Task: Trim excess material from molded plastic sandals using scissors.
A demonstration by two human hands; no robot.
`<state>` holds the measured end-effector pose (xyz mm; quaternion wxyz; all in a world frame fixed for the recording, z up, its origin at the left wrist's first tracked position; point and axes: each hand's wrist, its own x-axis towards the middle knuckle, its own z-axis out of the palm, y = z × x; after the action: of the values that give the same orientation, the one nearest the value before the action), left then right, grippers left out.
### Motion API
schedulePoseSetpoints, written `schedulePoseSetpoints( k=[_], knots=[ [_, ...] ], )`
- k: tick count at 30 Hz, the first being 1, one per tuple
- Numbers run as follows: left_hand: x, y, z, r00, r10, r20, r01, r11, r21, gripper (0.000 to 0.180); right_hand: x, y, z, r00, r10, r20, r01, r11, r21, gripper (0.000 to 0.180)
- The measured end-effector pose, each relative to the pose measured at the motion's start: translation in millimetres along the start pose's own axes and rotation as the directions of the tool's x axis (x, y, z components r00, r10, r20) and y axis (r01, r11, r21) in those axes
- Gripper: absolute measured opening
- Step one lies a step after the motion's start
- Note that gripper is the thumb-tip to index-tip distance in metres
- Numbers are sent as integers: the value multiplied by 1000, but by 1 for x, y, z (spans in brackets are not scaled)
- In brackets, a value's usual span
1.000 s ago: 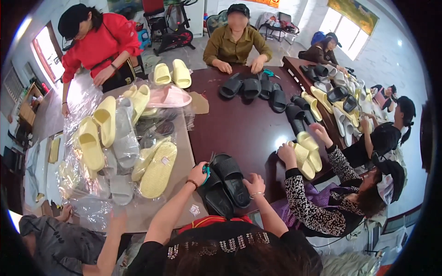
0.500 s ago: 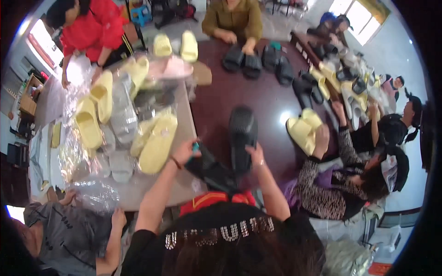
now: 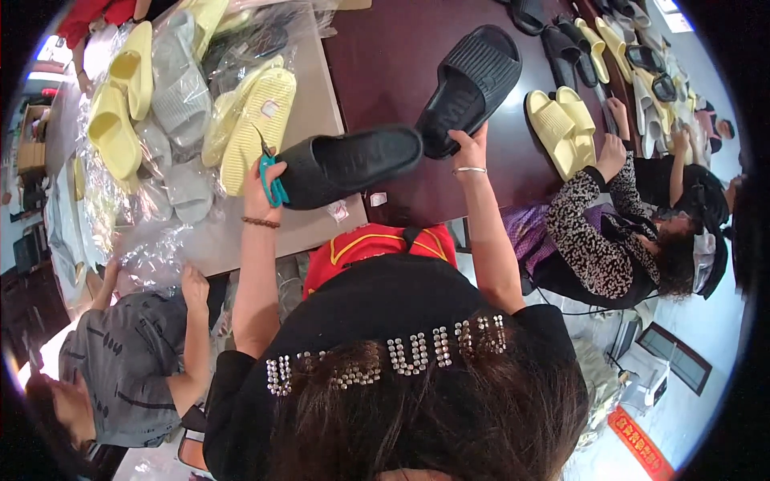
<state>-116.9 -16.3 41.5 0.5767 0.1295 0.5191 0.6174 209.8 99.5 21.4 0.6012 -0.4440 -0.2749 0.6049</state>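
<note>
My left hand (image 3: 263,191) is closed round the toe end of a black slipper (image 3: 357,164), which lies sideways over the table's near edge. In the same hand is a small pair of snips (image 3: 274,180) with teal handles, its thin blades pointing away from me. My right hand (image 3: 473,151) grips a second black slipper (image 3: 480,76) near its heel, thumb on top of the footbed. That slipper's ribbed strap faces up and its toe points to the far right. The two heels come close together in front of me.
At left, yellow slippers (image 3: 261,120) and grey slippers (image 3: 180,88) lie among clear plastic bags (image 3: 156,248). A yellow pair (image 3: 565,128) sits on the dark table (image 3: 377,80) at right, with black slippers (image 3: 561,52) beyond. People sit close on both sides; a patterned sleeve (image 3: 593,232) is near at right.
Both slippers have been raised closer to me. The left one has swung from pointing down to lying sideways; the right one has tilted to the right. The view has shifted nearer the table's edge.
</note>
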Motion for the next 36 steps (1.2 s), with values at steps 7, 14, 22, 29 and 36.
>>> schedulePoseSetpoints(
  k=[7,14,22,29,36],
  knots=[
    [-9,-62,82,987,-139,-80,96,914,-394,37,-43,34,5,982,65,179,-39,988,-146,67],
    [-19,-45,123,986,-127,106,161,877,-452,35,-68,25,21,888,282,363,-344,932,117,82],
    [-28,-65,119,886,-332,324,421,868,-263,33,-40,10,4,975,185,-123,-180,983,45,76],
    [-53,-61,68,911,-390,131,407,904,-133,32,10,-24,-36,918,237,-317,-239,970,34,61],
    [-74,-66,48,933,-349,83,357,880,-313,35,94,-110,-111,988,59,-143,-80,986,-149,47]
  ],
)
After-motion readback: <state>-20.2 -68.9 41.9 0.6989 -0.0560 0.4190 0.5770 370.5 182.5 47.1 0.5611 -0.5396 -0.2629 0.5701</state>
